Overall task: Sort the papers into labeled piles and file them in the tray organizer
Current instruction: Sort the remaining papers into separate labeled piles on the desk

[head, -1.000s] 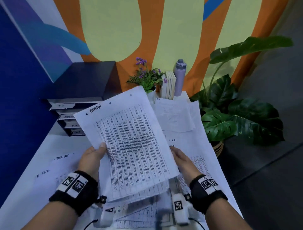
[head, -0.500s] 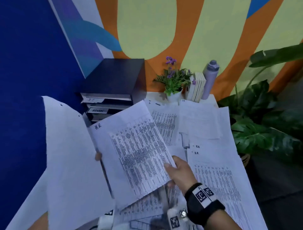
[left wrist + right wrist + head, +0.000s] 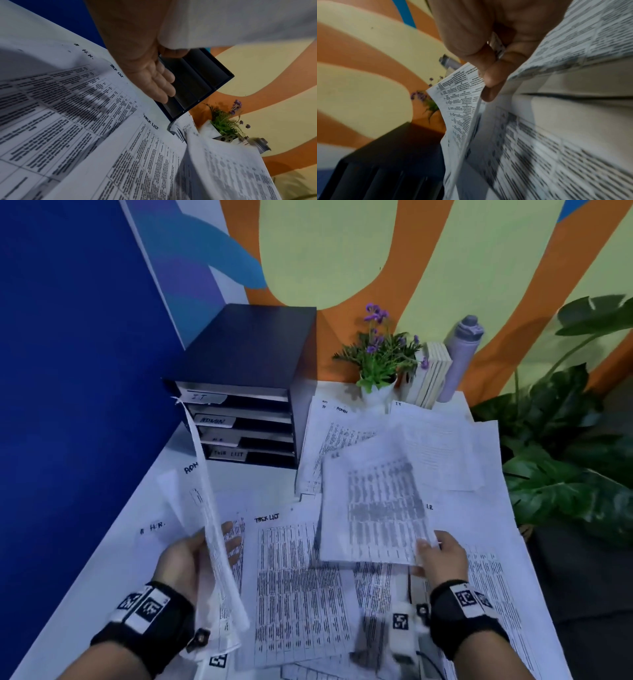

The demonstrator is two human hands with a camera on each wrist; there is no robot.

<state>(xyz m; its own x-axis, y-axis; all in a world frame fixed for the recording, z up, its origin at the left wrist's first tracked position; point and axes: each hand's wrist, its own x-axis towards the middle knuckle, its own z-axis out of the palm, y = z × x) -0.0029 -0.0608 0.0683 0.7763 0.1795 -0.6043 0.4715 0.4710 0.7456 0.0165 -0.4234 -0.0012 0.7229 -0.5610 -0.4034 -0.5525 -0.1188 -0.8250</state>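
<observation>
Two hands, left (image 3: 191, 556) and right (image 3: 481, 40), each gripping a sheet; right pinch clear only wrist-side.

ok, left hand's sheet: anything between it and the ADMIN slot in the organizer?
Nothing visible. The left hand holds the ADMIN sheet edge-on in front of the tray organizer; the ADMIN slot faces it with an open mouth. Loose papers lie flat below.

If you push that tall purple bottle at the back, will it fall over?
Probably, if pushed near the top. The bottle stands upright, tall and narrow, so it looks tippy. It stands right beside the books, which might prop it from that side. Once down, its round body would likely roll. How full it is cannot be seen.
</observation>
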